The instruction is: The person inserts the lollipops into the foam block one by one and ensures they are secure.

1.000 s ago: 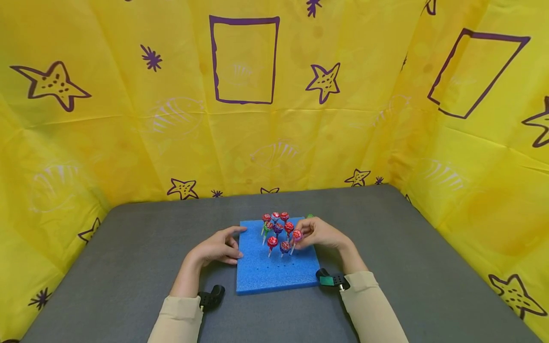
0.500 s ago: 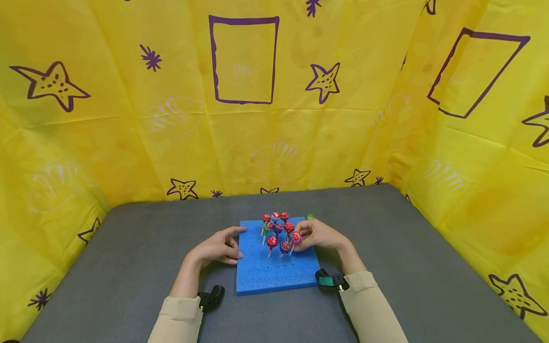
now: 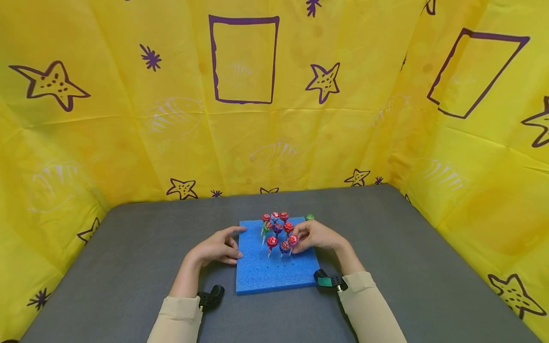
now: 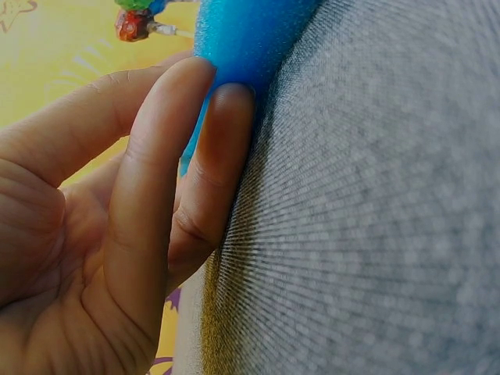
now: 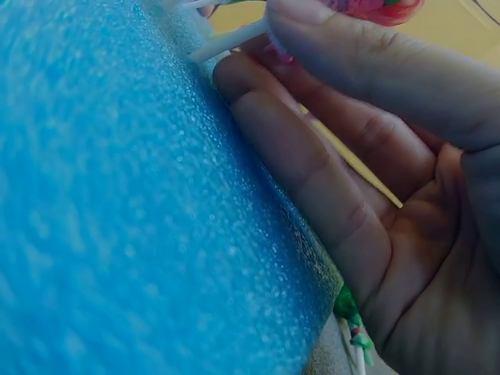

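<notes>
A blue foam board (image 3: 274,281) lies on the table with several wrapped lollipops standing in it in rows. My right hand (image 3: 319,236) pinches a pink-and-red lollipop (image 3: 293,240), head up, beside the purple-and-red lollipop (image 3: 284,247) in the front row. In the right wrist view, the white stick (image 5: 230,41) reaches down to the foam surface; whether its tip is in a hole, I cannot tell. At the board's left edge, my left hand (image 3: 216,247) rests with its fingers nearly straight; their fingertips (image 4: 232,105) touch the foam's side in the left wrist view.
A green lollipop (image 3: 310,217) shows behind the right hand, near the board's far right corner. Small holes (image 3: 278,267) run across the front of the board. Yellow patterned cloth (image 3: 240,143) walls in the grey table (image 3: 141,267) at the back and sides.
The right hand has moved slightly left and down with the pink-and-red lollipop, closer to its purple-and-red neighbour. More of the green lollipop behind it shows now. The left hand has stayed still.
</notes>
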A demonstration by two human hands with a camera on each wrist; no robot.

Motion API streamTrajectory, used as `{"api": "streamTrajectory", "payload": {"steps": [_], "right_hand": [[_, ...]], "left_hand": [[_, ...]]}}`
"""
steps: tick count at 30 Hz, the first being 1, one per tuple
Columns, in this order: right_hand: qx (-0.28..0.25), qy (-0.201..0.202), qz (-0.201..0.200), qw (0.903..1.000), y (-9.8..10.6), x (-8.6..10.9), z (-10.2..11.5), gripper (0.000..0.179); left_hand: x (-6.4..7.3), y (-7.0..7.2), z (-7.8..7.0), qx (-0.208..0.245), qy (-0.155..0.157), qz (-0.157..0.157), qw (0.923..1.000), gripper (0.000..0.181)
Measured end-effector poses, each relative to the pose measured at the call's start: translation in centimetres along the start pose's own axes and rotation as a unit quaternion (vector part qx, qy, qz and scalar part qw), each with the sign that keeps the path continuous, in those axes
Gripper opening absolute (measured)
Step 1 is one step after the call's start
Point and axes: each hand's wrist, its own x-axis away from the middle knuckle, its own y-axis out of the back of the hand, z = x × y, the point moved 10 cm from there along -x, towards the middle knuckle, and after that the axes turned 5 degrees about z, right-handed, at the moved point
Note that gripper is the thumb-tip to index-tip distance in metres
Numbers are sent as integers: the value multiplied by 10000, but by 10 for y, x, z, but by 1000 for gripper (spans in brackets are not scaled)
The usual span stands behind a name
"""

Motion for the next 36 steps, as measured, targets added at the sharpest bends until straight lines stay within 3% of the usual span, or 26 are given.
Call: {"api": "streamTrajectory", "payload": {"steps": [13,22,27,36], "right_hand": [[43,-130,-107,9998,2,1,-1,21],[138,-233,-1027,9943,30,15,1,22],[254,-326,-2061,9777,55,27,-2,30],[400,-846,-3616,9276,88,53,-13,27]], "left_hand": [[0,0,1,0,3,8,10000,77],[2,-1,-1,-34,12,-30,10000,77],[1,-1,-1,-52,-12,-1,10000,77],[-1,0,1,50,16,-11,10000,78]]}}
